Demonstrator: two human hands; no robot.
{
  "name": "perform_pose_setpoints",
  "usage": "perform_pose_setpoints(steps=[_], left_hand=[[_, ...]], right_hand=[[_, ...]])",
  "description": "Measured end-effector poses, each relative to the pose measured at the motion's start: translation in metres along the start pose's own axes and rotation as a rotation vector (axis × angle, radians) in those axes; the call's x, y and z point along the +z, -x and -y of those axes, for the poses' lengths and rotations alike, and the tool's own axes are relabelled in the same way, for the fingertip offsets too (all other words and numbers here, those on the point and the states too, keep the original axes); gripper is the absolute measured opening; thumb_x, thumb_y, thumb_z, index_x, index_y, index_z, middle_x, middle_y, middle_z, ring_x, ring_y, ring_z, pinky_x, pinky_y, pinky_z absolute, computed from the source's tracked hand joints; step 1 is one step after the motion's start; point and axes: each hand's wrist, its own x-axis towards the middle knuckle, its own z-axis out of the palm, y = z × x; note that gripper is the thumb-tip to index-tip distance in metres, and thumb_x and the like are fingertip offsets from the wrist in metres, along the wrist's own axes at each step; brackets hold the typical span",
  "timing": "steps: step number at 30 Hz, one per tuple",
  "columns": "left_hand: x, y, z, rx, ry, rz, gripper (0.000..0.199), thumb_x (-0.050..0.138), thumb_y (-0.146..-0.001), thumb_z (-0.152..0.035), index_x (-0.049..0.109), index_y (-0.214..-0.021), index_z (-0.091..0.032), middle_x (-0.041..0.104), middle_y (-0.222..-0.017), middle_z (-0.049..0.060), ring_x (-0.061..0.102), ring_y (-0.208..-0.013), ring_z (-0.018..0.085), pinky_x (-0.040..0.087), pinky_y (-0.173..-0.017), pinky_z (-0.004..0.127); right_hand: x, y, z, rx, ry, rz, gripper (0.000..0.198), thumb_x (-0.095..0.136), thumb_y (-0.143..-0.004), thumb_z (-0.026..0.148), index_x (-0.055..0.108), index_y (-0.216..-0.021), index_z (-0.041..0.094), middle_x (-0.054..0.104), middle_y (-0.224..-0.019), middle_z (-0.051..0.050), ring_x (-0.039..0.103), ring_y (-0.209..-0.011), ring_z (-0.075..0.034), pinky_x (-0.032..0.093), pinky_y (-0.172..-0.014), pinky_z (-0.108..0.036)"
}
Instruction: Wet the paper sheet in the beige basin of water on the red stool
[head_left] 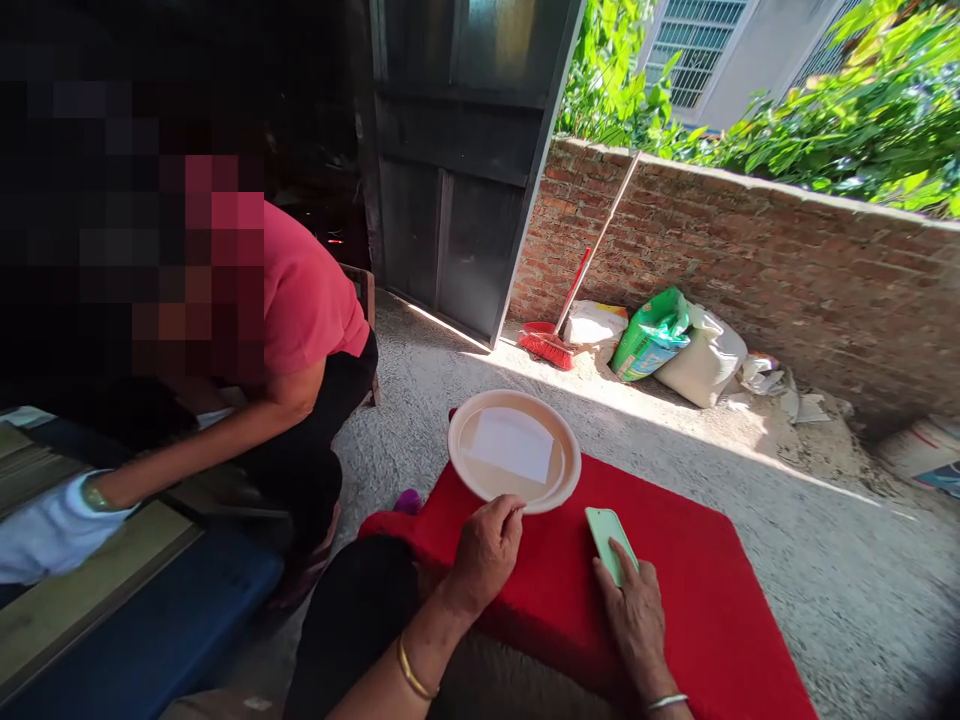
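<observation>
My left hand [491, 552] is closed, fingertips pinched together at the near rim of a round, pale pink basin [459, 465]. Whether the fingers grip the rim or something small is hidden. A white rectangular sheet [514, 445] lies inside the basin. My right hand [636, 610] is around the lower end of a mint-green smartphone [604, 535], thumb at its left edge and a finger stretched along its face. Basin and phone are both over a red cloth-covered surface [697, 560], the phone to the right of the basin.
On the left, a person in a pink shirt [307, 280] bends over boards [112, 610] on a blue surface [225, 620], wearing a white glove [60, 530]. Behind stand a dark door [450, 150], a red broom [551, 348], sacks [705, 355] and a brick wall [750, 260].
</observation>
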Motion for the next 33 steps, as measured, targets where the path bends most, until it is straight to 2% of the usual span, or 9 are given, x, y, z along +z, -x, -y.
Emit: perform_pose_setpoints(steps=[3,8,10,15,17,19,24,26,33], left_hand=[[0.001,-0.001,0.001,-0.015,0.004,0.006,0.023,0.047,-0.095,-0.015,0.069,-0.097,-0.020,0.076,-0.085,0.004,0.073,-0.079,0.017,0.056,-0.073,0.024],[0.000,-0.002,0.003,-0.045,-0.004,0.008,0.023,0.046,-0.094,-0.014,0.069,-0.099,-0.020,0.077,-0.089,0.005,0.073,-0.082,0.017,0.056,-0.075,0.025],[0.000,-0.003,0.003,-0.049,-0.014,0.000,0.023,0.047,-0.094,-0.014,0.069,-0.099,-0.020,0.077,-0.088,0.005,0.073,-0.081,0.017,0.056,-0.075,0.025],[0.000,-0.004,0.002,-0.029,-0.003,0.001,0.022,0.048,-0.094,-0.014,0.069,-0.099,-0.020,0.077,-0.088,0.006,0.073,-0.082,0.017,0.056,-0.077,0.026],[0.001,-0.005,0.003,-0.028,0.000,-0.005,0.022,0.048,-0.095,-0.014,0.069,-0.099,-0.019,0.076,-0.088,0.006,0.073,-0.082,0.017,0.056,-0.077,0.026],[0.001,-0.005,0.004,-0.031,-0.003,-0.008,0.022,0.048,-0.095,-0.015,0.069,-0.099,-0.019,0.076,-0.088,0.006,0.073,-0.083,0.018,0.056,-0.078,0.026],[0.000,-0.006,0.006,-0.061,-0.009,0.009,0.023,0.047,-0.096,-0.016,0.069,-0.099,-0.020,0.076,-0.088,0.006,0.073,-0.083,0.017,0.056,-0.078,0.026],[-0.001,-0.006,0.006,-0.061,-0.012,0.013,0.022,0.047,-0.096,-0.016,0.069,-0.099,-0.020,0.076,-0.089,0.005,0.073,-0.083,0.017,0.056,-0.078,0.027],[0.001,-0.005,0.006,-0.070,-0.013,0.028,0.024,0.049,-0.093,-0.013,0.070,-0.102,-0.021,0.077,-0.089,0.006,0.073,-0.085,0.018,0.058,-0.082,0.028]], right_hand=[[0.012,0.024,0.014,-0.135,0.038,0.032,0.066,0.036,-0.097,0.067,0.068,-0.130,0.019,0.061,-0.096,-0.013,0.064,-0.085,-0.032,0.056,-0.082,-0.052],[0.037,0.087,0.062,-0.577,-0.123,0.084,0.044,0.052,-0.096,0.054,0.063,-0.135,0.037,0.062,-0.122,-0.011,0.063,-0.108,-0.032,0.057,-0.089,-0.048],[0.032,0.086,0.061,-0.545,-0.181,0.128,0.045,0.052,-0.096,0.055,0.062,-0.136,0.038,0.061,-0.124,-0.010,0.063,-0.110,-0.030,0.056,-0.090,-0.046],[0.001,0.035,0.014,-0.098,-0.180,0.105,0.068,0.040,-0.093,0.074,0.066,-0.130,0.024,0.060,-0.100,-0.009,0.064,-0.092,-0.029,0.056,-0.085,-0.046],[-0.001,0.028,0.005,-0.040,-0.105,0.064,0.078,0.037,-0.090,0.081,0.067,-0.128,0.020,0.060,-0.095,-0.010,0.064,-0.089,-0.031,0.055,-0.085,-0.051],[0.006,0.039,0.012,-0.107,-0.054,0.069,0.075,0.036,-0.092,0.078,0.067,-0.129,0.021,0.060,-0.095,-0.011,0.063,-0.087,-0.031,0.055,-0.083,-0.051],[0.024,0.093,0.059,-0.588,-0.063,0.059,0.048,0.044,-0.098,0.060,0.063,-0.135,0.036,0.063,-0.115,-0.012,0.064,-0.100,-0.031,0.057,-0.085,-0.050],[0.019,0.100,0.065,-0.680,-0.096,0.068,0.047,0.047,-0.098,0.058,0.060,-0.138,0.039,0.062,-0.120,-0.011,0.064,-0.105,-0.032,0.056,-0.088,-0.049],[-0.015,0.074,0.018,-0.311,-0.165,0.191,0.049,0.052,-0.094,0.059,0.061,-0.133,0.031,0.062,-0.112,-0.009,0.064,-0.098,-0.028,0.056,-0.086,-0.045]])
